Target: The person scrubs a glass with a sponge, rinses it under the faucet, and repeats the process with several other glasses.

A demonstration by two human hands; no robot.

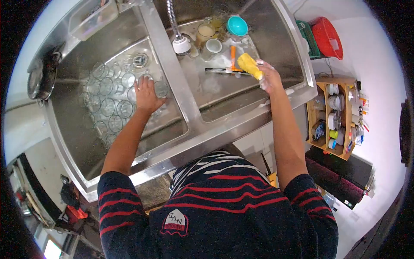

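Observation:
In the left basin, my left hand [148,94] reaches down among several clear glasses [106,86], its fingers over the rim of one at the right of the group. Whether it grips that glass is hard to make out. My right hand [270,77], with suds on its fingers, holds a yellow sponge [249,65] above the right basin. Below the sponge lies an orange and black squeegee [233,58]. Behind it stand a soapy glass [211,49], a glass of cloudy liquid [205,33] and a turquoise bowl [237,26].
A metal divider [172,64] separates the two basins. A spray faucet head [181,45] hangs beside it. A plastic container [93,19] sits at the upper left, a dark pan [42,78] at the left edge. Red basket [328,38] and wooden shelf [317,113] stand right.

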